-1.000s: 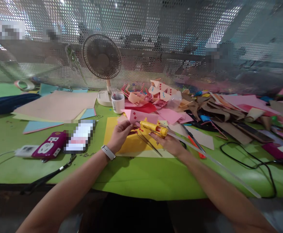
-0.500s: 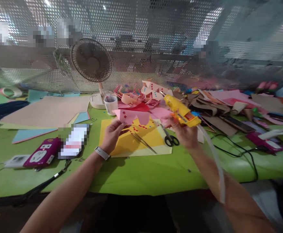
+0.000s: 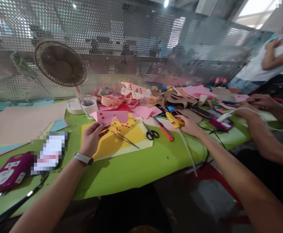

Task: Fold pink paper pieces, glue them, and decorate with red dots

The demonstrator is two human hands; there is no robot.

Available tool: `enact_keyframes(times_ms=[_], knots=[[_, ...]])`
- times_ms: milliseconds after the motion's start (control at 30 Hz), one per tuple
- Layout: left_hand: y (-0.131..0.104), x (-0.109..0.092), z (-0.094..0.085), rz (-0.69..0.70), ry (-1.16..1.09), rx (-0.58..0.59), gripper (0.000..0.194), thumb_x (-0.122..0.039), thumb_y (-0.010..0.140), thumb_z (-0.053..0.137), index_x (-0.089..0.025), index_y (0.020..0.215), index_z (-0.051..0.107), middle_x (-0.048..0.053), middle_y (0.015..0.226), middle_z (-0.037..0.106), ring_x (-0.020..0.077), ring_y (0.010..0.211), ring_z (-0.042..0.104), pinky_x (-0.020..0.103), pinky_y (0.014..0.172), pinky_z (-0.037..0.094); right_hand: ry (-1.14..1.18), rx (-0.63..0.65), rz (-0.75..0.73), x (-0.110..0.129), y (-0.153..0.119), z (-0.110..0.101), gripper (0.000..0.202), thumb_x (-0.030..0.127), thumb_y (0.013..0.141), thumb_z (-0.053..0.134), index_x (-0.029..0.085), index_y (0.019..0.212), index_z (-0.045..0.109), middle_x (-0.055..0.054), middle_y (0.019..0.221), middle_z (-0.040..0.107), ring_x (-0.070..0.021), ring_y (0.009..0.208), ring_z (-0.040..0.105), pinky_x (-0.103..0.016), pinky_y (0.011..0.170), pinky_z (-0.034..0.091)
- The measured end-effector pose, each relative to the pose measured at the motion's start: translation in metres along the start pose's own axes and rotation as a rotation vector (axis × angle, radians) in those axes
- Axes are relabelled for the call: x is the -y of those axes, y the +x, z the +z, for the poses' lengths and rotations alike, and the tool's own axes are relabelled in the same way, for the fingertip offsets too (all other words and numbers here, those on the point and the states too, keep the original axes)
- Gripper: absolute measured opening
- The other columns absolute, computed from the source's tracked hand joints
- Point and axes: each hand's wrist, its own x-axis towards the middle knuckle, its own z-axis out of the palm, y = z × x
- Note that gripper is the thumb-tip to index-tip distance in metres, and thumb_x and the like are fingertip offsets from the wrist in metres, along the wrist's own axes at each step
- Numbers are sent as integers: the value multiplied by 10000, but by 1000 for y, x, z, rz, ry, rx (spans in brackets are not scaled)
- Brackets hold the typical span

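Observation:
My left hand (image 3: 91, 138) grips the lower edge of a pink paper piece (image 3: 110, 116) dotted with small red squares, held up over a yellow sheet (image 3: 118, 137). My right hand (image 3: 189, 126) is stretched out to the right and holds a yellow glue gun (image 3: 173, 119) down at the green table (image 3: 136, 168); a long clear glue stick (image 3: 187, 152) trails from its back. Thin tweezers (image 3: 127, 140) lie on the yellow sheet. Black-handled scissors (image 3: 150, 132) and an orange cutter (image 3: 164, 129) lie between the sheet and the glue gun.
A small fan (image 3: 60, 64) and a white cup (image 3: 89, 106) stand behind the sheet, before a perforated metal screen. A heap of pink and brown paper scraps (image 3: 156, 97) fills the back. A purple power strip (image 3: 8, 173) lies left. Another person's hands (image 3: 253, 105) work at right.
My right hand has swung the glue gun from over the pink piece out to the right and down to the table. My view has turned right; the left hand keeps the pink piece.

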Motion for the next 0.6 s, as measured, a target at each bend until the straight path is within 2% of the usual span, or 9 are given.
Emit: enact_keyframes(times_ms=[200,433,600], knots=[[4,2,-3,-1,-1,-5,244,-317,668,813,-165,790,665,15,830,679,172,888,698,273,805,560,-99,28,10,-23,10,8,631,340,771,662,158,1356,513,-150,1149,682,-266,963,672,-319,791,489],[4,-1,-1,-14,-16,-39,248,-299,649,821,-159,781,666,16,835,679,163,871,698,252,779,557,-183,39,-40,-23,18,11,531,305,784,651,182,1295,574,-121,1205,685,-250,967,682,-289,758,492],[3,-3,-1,-9,-12,-38,249,-315,653,814,-160,768,656,17,810,674,168,863,701,269,799,554,-241,-18,-38,-18,21,11,463,262,734,696,188,1191,664,-119,1163,706,-250,972,678,-284,787,484]])
